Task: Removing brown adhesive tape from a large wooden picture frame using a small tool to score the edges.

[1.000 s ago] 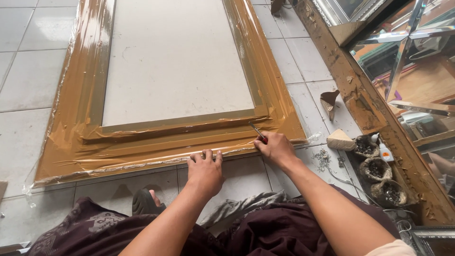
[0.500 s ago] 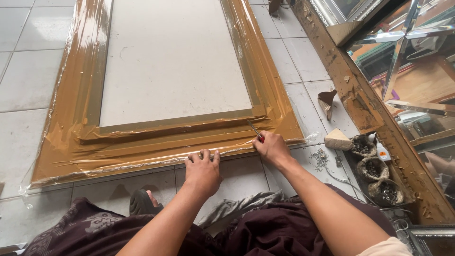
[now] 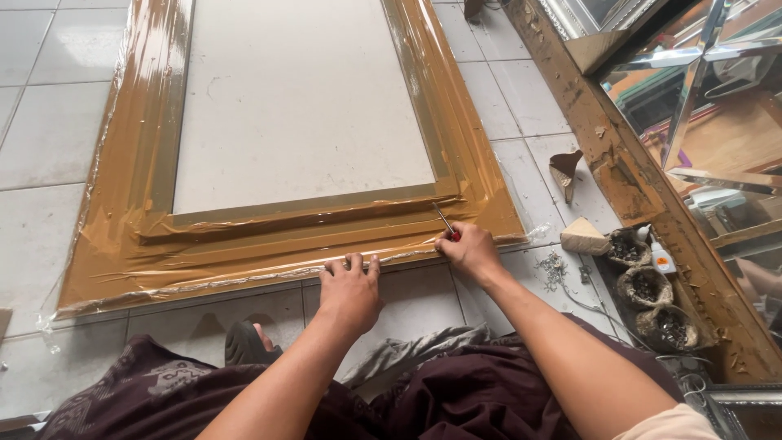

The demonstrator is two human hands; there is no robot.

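My left hand [image 3: 350, 289] lies flat, fingers spread and gripping nothing, pressing down on the near edge of the brown frame [image 3: 269, 244] that lies on the tiled floor [image 3: 49, 163] in front of my knees. The frame is wrapped in clear plastic film [image 3: 163, 281], which is crinkled along that near edge. My right hand [image 3: 466, 248] is closed around a thin cutting tool [image 3: 445, 222] with a red grip, its blade tip resting on the film near the frame's lower right corner.

To do this cut well, I judge that I should keep the left hand pinning the film taut just beside the blade, hold the tool at a low angle, and draw it lightly along the edge so it parts only the plastic and does not score the brown finish. Small pots [image 3: 643, 285] and a little glue bottle [image 3: 661, 259] stand to my right, well clear of the work.
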